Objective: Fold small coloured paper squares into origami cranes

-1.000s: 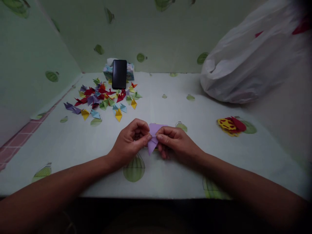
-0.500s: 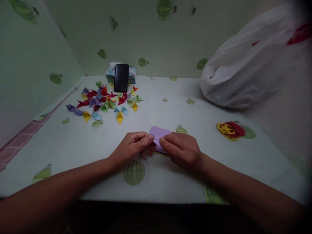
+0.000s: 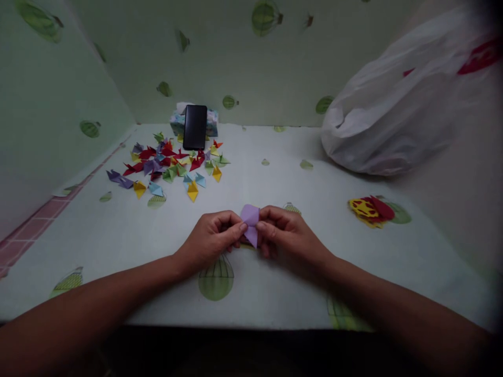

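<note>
A sheet of purple paper (image 3: 250, 214), partly folded, is pinched between my two hands near the front middle of the table. My left hand (image 3: 222, 230) grips its left edge, the thumb lying on the fold. On the opposite edge, my right hand (image 3: 285, 230) holds the paper between thumb and curled fingers. Below the purple paper, a thin darker and yellowish edge (image 3: 247, 245) shows, mostly hidden by my hands. Beyond my left hand lies a spread of small folded paper birds (image 3: 168, 162) in red, purple, green, yellow, orange and blue.
A black phone (image 3: 195, 127) leans upright against a tissue box (image 3: 212, 123) behind the birds. At the right back slumps a large white plastic bag (image 3: 385, 120). Yellow and red cut-out pieces (image 3: 365, 208) lie on the right of the table (image 3: 275, 293). Patterned walls close off the back and left.
The purple paper has gone from lying flat to a narrower, folded shape. My right hand has shifted from pressing over it to pinching its right edge; my left hand stays nearly in place.
</note>
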`<state>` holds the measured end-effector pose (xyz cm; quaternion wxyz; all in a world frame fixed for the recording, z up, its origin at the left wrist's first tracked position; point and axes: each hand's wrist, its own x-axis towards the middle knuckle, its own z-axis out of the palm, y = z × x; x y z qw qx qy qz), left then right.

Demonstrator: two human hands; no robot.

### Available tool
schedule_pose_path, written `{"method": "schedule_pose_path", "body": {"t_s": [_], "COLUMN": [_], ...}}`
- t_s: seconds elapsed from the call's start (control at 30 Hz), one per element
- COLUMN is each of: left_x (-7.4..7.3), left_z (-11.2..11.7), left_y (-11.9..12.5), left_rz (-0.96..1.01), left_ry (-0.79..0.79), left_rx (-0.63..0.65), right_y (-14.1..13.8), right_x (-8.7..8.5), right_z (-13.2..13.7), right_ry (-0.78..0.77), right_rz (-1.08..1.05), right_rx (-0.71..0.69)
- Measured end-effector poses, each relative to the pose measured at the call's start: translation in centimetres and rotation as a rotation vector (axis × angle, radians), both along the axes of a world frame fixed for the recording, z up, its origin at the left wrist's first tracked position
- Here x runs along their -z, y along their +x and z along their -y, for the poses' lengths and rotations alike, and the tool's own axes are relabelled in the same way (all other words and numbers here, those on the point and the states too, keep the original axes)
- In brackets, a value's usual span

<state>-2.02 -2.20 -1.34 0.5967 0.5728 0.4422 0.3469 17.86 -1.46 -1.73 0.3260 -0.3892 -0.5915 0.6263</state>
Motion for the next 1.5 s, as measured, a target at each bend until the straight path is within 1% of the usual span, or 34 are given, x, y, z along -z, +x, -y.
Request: {"method": "schedule_pose_path", "body": {"t_s": [0.03,0.1,0.3,0.47,0.73,1.03,1.13,1.27,1.5], "left_x": [-0.01,-0.03,0.23,0.41,0.47,0.61,0.6,0.56,0.72], "left_z": [0.03,0.07,-0.12,-0.28,-0.36,-0.25,-0.17,-0.15,-0.4], "left_y": [0.02,0.08,0.2,0.17,0.42,0.48,0.52,0.61,0.63], "left_rz": [-0.014,-0.027,0.044,0.059,0.077,0.073,0.056,0.067,0.1], "left_ry": [0.013,0.013,-0.035,-0.074,-0.068,-0.107,-0.159,-0.178,-0.209], "left_rx": [0.012,0.03,0.002,0.016,0.014,0.013,0.008,0.013,0.005], "right_y": [-0.15,-0.34,-0.19,-0.11,0.17,-0.05,-0.23,-0.29,-0.2], "right_x": [0.09,0.28,0.38,0.4,0.85,0.09,0.16,0.36,0.37], "right_z": [0.16,0.41,0.41,0.26,-0.11,-0.13,0.13,0.36,0.45], "right_ry": [-0.037,-0.067,-0.05,-0.087,-0.11,-0.025,0.009,0.053,0.061], "right_rz": [-0.007,-0.011,-0.051,-0.145,-0.181,-0.063,-0.035,-0.014,0.007], "right_rx": [-0.009,0.014,0.009,0.065,0.06,0.088,0.082,0.066,0.068]}}
